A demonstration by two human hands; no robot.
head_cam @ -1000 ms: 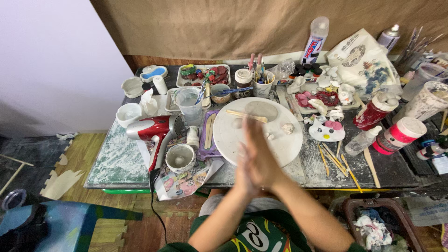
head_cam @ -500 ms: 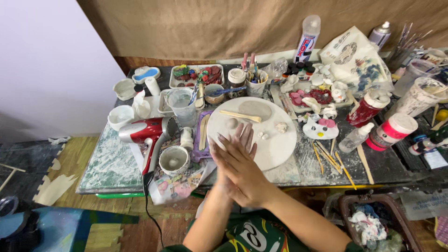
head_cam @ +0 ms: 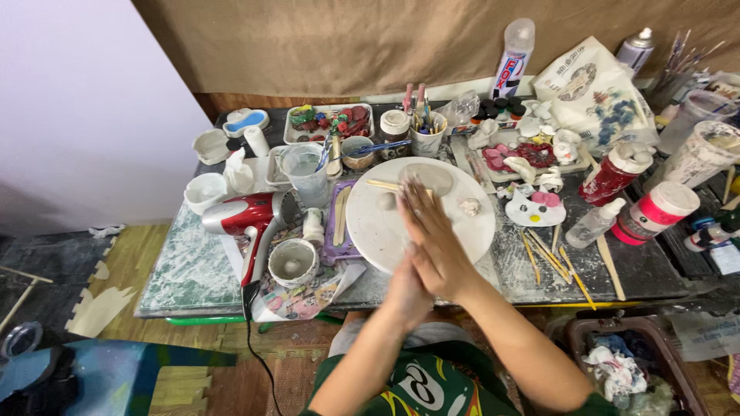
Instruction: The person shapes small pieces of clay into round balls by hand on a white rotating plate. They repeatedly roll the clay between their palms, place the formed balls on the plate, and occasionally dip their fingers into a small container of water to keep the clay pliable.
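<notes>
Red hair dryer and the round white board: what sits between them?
In the head view, between the red hair dryer and the round white board lie a small white bottle and a purple tray holding wooden sticks.

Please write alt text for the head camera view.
Two bare hands, right hand over left hand, press palm to palm above a round white board on a crowded craft table, beside a red hair dryer.

- Single head-worn view, looking steeply down and forward from above the seated person.
- Faces a cluttered worktable (head_cam: 193, 270) and brown backdrop (head_cam: 347, 46).
- Close range: forearms, round white board (head_cam: 370, 223) centre frame.
- No second view to overlap.
</notes>
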